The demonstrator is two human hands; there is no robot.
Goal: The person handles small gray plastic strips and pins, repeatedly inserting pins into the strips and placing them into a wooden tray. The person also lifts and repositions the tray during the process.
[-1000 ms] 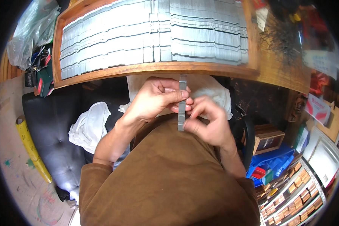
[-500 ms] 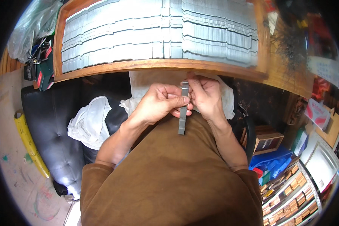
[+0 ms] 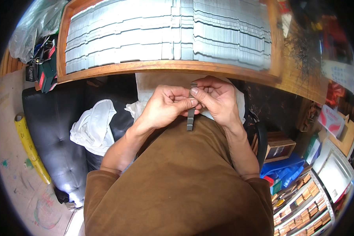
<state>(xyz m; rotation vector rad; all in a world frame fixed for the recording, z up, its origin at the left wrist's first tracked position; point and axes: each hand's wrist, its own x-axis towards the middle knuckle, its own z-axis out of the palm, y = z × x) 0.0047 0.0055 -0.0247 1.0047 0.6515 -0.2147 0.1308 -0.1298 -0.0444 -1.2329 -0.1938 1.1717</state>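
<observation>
Between my two hands, over my lap, is a narrow grey metal strip (image 3: 190, 122) with stepped, notched edges. My left hand (image 3: 163, 105) pinches it near its middle with thumb and fingers. Higher up, my right hand (image 3: 220, 100) grips it too, its thumb lying across the strip close to the upper end. The lower end sticks out below the fingers over my brown shirt. Fingers cover much of its middle. Just beyond my hands stands a wooden tray (image 3: 145, 67) packed with rows of similar-looking thin grey metal pieces (image 3: 118, 33).
A black padded seat (image 3: 53, 129) with a crumpled white cloth (image 3: 94, 128) is on my left. A yellow tube (image 3: 31, 147) lies on the floor beyond it. To the right are a wooden box (image 3: 279, 146), a blue bin (image 3: 283, 169) and a rack of small wooden pieces (image 3: 306, 200).
My right thumb has come down from above the strip's upper end onto its face. The strip's lower end has risen and looks shorter. My left hand has barely moved.
</observation>
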